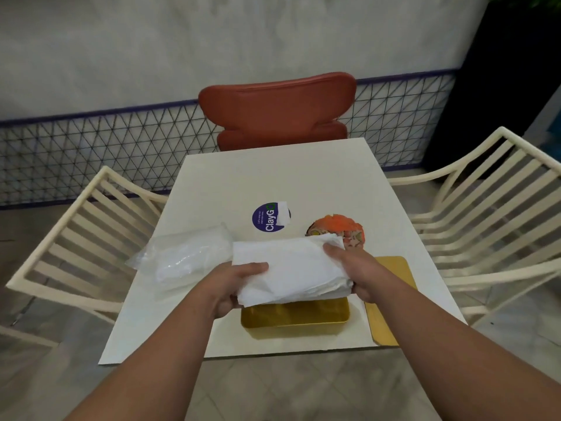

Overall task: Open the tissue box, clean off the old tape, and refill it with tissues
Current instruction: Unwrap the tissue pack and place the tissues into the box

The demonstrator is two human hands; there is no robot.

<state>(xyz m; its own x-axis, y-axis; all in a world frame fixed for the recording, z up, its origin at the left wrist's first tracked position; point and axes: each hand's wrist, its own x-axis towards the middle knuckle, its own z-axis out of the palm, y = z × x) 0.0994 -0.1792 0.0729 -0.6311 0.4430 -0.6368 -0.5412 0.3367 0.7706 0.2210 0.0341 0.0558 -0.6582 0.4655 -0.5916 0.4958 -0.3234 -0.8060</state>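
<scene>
both hands hold 1 stack of white tissues (291,268) over the open gold tissue box (296,314), which sits on the white table (273,174) near its front edge. the left hand (235,287) grips the stack's left end, thumb lying on top and the other fingers curled underneath, out of sight. the right hand (349,265) grips the right end, its fingers (332,249) laid over the far top corner and the rest of the hand wrapped around the stack's side. the stack sags a little between the 2 hands and covers the far part of the box; its lower edge hangs just above the box's inside, and i cannot tell whether it touches. the gold lid (391,287) lies flat on the table just right of the box, partly hidden by the right wrist. a clear plastic wrapper (185,256) lies left of the stack. beyond are a round purple sticker (267,218) and a round orange picture (340,227).
</scene>
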